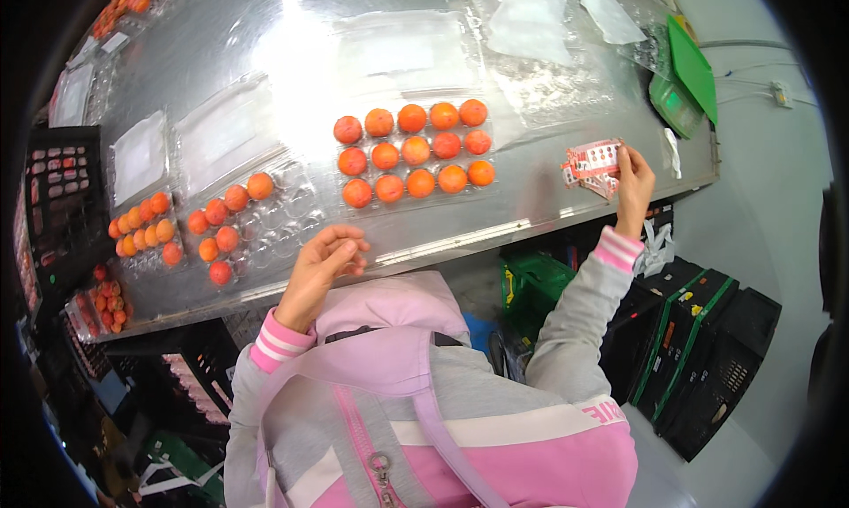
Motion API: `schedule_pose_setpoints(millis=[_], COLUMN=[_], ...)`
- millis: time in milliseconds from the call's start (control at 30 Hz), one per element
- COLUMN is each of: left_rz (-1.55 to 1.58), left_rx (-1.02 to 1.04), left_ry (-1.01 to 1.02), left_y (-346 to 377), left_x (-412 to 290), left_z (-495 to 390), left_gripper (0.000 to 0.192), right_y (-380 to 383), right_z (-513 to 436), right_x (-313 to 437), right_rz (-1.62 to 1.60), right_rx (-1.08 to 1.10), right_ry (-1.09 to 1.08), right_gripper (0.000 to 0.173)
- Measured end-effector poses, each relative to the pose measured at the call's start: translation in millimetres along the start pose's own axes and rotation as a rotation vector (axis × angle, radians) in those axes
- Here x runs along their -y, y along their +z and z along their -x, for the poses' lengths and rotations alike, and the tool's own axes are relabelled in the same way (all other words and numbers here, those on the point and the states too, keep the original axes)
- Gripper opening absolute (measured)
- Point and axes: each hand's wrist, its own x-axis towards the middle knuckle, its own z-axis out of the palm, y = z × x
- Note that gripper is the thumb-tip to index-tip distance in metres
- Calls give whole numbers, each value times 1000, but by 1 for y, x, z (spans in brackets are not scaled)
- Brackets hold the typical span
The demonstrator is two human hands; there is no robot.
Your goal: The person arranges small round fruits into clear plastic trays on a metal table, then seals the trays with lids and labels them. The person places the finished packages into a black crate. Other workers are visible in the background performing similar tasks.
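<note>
My right hand (635, 183) pinches a red-and-white printed label (597, 158) over the right part of the metal table. More such printed labels (600, 184) lie partly hidden beneath it. Near the table's front edge hovers my left hand (328, 262), its fingers loosely bent and nothing in them. Between the hands and farther back, a clear plastic tray (402, 203) holds three rows of round orange fruits (416, 150). To its left sits a partly filled clear tray (285, 209), with several orange fruits (227, 238) in its left and back cups.
A smaller tray of fruits (147, 231) stands at left beside a black crate (63, 203). Clear plastic packaging (550, 77) covers the back right. A green scale (680, 100) stands at the right end. Below are black crates (696, 355) and a green crate (530, 282).
</note>
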Motion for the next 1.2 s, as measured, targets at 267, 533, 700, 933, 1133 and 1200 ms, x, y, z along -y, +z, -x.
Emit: schedule_pose_setpoints(millis=[267, 533, 700, 933, 1133, 1200], left_rz=[-52, 61, 48, -22, -38, -39], left_rx=[46, -167, -169, -199, -298, -342], left_ry=[-181, -50, -5, 59, 112, 126], left_y=[-5, -6, -9, -12, -9, -8], left_x=[10, 9, 14, 23, 20, 19], left_z=[-32, -35, -41, -52, -57, -54], left_gripper=[52, 60, 56, 26, 15, 15], right_y=[101, 183, 184, 175, 191, 207], right_z=[91, 108, 110, 111, 66, 46], right_x=[105, 103, 88, 94, 99, 97], right_rz=[-279, -342, -104, 327, 222, 296], right_rx=[351, 637, 539, 405, 166, 146], right_ry=[-100, 207, 128, -125, -458, -348], right_gripper=[21, 21, 21, 25, 28, 39])
